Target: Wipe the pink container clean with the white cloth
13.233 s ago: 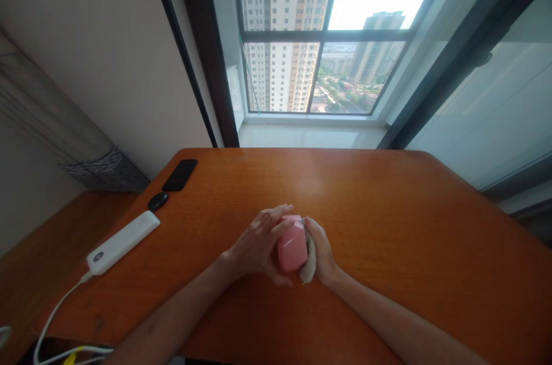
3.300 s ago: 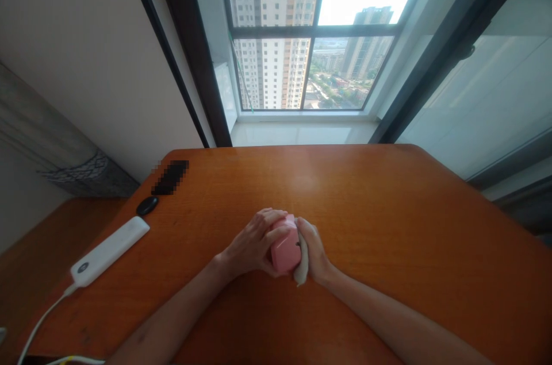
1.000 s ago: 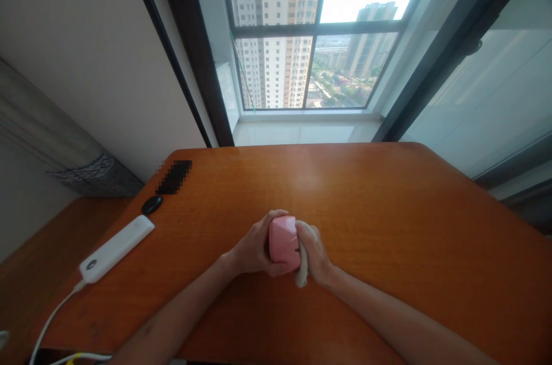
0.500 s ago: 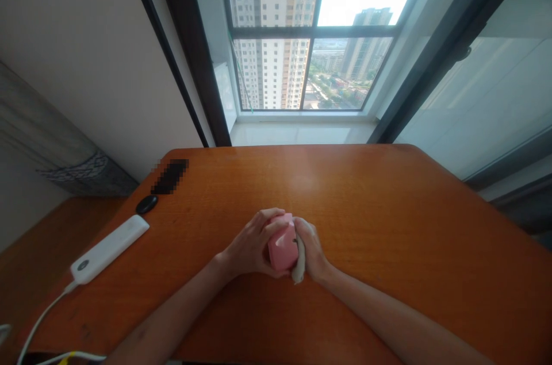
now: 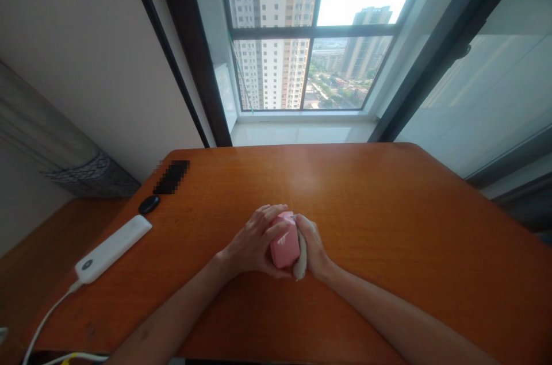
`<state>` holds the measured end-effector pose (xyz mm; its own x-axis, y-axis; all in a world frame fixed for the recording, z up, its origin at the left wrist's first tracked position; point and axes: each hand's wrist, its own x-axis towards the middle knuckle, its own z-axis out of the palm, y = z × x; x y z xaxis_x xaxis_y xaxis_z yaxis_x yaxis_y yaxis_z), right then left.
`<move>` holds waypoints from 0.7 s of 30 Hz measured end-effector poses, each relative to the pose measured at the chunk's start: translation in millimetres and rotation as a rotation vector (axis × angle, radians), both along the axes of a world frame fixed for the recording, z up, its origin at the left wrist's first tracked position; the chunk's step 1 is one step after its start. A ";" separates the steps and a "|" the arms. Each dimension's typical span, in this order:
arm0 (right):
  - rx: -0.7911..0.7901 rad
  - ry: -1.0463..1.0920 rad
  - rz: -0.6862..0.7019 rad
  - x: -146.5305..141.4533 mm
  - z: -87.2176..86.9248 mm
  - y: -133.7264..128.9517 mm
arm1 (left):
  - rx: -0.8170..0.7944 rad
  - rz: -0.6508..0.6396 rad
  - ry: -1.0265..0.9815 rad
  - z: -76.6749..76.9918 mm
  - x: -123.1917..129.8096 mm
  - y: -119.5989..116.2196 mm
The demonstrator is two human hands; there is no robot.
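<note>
A small glossy pink box-shaped object is between my hands, above the near middle of the table; its exact kind does not show. My left hand curls around its left side, fingers over the top and thumb at the lower edge. On the right side, my right hand grips a whitish cloth and presses it against the pink object. A rounded end of the cloth hangs below the right fingers, most of which are hidden behind it.
A long white power strip with a white cable lies on the brown wooden table at the left. Beyond it are a black oval object and a blurred-out dark item. A window rises behind the table's far edge.
The pink object has turned slightly, and a small dark spot on its right side no longer shows. Both hands keep their hold, with the left fingers shifted a little. The view moved slightly.
</note>
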<state>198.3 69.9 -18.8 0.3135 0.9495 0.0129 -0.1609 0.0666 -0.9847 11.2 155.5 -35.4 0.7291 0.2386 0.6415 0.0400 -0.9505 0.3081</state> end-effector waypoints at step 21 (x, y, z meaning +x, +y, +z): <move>-0.043 -0.034 -0.069 -0.6 -5.1 -1.2 | -0.059 0.030 0.006 -5.0 1.5 0.2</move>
<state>197.7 68.7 -23.9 0.3780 0.9257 -0.0157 -0.1235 0.0337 -0.9918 12.7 155.7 -40.4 0.7249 0.2976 0.6212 0.0706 -0.9292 0.3627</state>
